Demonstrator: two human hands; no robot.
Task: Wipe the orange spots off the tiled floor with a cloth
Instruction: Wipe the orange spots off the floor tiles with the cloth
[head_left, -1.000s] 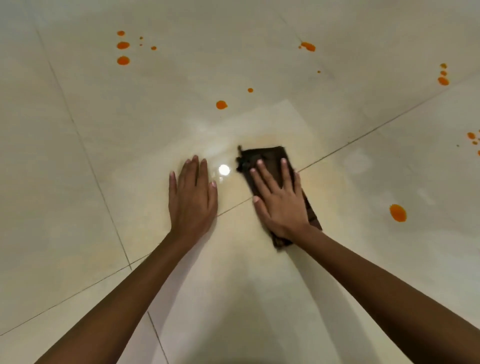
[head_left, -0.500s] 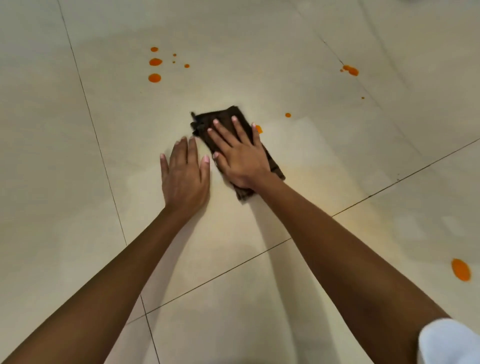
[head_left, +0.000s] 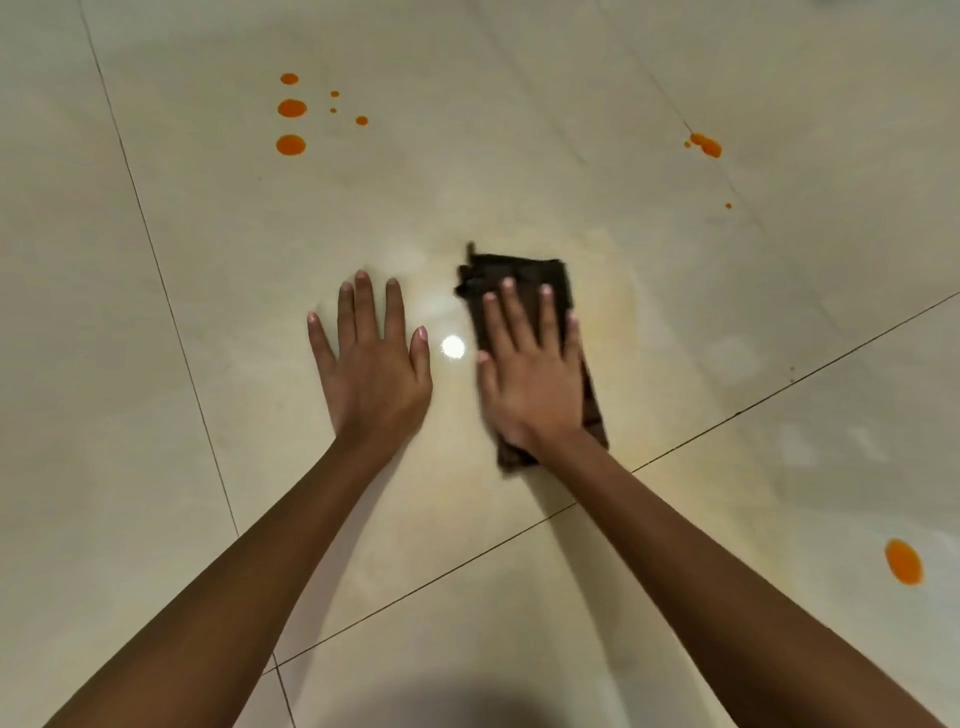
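Cloth (head_left: 524, 275): dark, folded | right hand (head_left: 532, 374) flat, pressing it on floor (head_left: 519, 130) | left hand (head_left: 371, 371) flat, empty, bracing | advice: keep palm pressure even, sweep toward remaining orange spots (head_left: 291, 144)

- Bare floor (head_left: 519, 130) lies open ahead of the cloth (head_left: 524, 275).
- Left hand (head_left: 371, 364) lies flat just beside the cloth, blocking that side.

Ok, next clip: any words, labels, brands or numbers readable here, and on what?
None. The brown cloth under the right hand, the tiled floor with its orange spots, and the bare left hand carry no text.
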